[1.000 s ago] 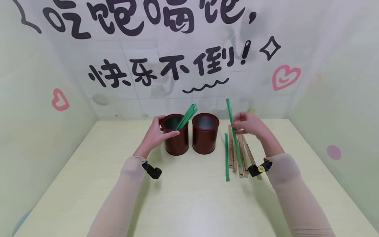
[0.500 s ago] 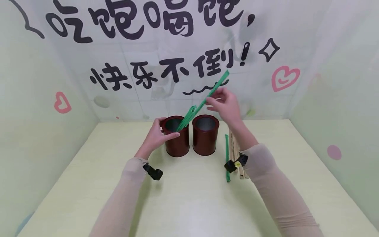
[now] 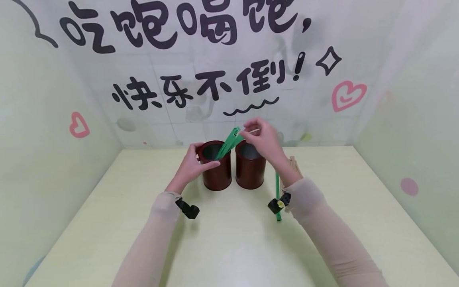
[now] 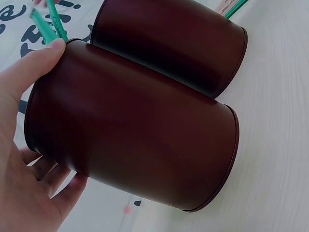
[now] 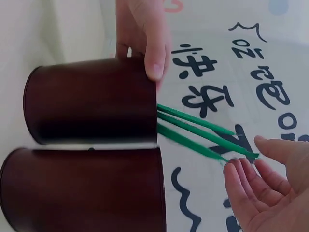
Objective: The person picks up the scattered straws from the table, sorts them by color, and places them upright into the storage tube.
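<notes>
My left hand grips the dark red left canister near its rim, thumb on the near side and fingers round the far side. Several green wrapped straws lean out of that canister to the right, their lower ends hidden inside. At their upper ends is my right hand. In the right wrist view its thumb and fingers stand apart, with straw tips right at them. A matching right canister stands close beside the first, partly under the right hand in the head view.
Right of the canisters, one green wrapped straw lies on the pale table. Brown wrapped straws lie beside it, mostly hidden by the right forearm. A wall with black lettering rises behind the table, with side walls left and right.
My right hand has carried a green straw from the pile on the right, up and left, then lowered it into the left canister with the others. The left hand keeps its grip there.
</notes>
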`<state>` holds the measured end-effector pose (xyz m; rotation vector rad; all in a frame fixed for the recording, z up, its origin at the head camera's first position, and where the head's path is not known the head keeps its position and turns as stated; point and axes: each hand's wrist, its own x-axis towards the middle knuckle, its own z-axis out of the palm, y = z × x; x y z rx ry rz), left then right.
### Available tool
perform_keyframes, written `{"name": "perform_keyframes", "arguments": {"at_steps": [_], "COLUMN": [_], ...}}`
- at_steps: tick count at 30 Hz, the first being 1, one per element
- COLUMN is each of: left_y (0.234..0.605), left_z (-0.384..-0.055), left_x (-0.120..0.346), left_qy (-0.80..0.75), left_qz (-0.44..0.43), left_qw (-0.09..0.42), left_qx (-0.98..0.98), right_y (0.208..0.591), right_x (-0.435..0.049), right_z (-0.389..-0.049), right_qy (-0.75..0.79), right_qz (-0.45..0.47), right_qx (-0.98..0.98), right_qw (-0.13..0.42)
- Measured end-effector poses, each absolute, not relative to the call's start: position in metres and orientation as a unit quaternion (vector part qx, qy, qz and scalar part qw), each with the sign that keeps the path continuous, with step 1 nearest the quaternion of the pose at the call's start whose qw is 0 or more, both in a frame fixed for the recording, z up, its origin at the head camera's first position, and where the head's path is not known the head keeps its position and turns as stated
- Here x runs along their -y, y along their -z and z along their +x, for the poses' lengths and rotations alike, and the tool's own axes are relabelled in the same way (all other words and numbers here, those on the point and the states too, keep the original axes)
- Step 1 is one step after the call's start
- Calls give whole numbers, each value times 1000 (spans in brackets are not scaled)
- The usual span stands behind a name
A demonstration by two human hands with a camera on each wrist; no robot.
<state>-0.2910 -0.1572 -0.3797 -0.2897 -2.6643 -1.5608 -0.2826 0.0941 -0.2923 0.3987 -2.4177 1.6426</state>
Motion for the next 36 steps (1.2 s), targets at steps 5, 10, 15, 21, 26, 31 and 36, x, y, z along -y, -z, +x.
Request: {"name": "perform_keyframes", "arguments": {"at_steps": [5,10,15,21,26,31,36], "left_y": [379,379,380,379,380,380,378], "left_z": [-291,-292,-294,-295,-295,-295,-294], "left_x": [155,155,155,158,159,158,158], "left_qy": [501,500,499,499,496,502,505], "left_qz": [-91,-92,-92,-85,-80,-79,-79], "left_qw": [19,15,12,9,6,8,8], "left_qx": [861,861,862,862,864,861,860], "right_y": [298,316,341,371,390,399,405], "right_x": [-125,-156,-180,-194,-192,-189,-186], "right_z": [-279,-277,-280,-287,-293,-298,-303], "right_qy": [-568,-561,-547,-506,-445,-395,-362], "right_qz": [116,85,46,2,-22,-29,-27], "right_qx": [807,815,831,862,893,911,921], "right_qw": [112,118,89,22,-64,-117,-145]}}
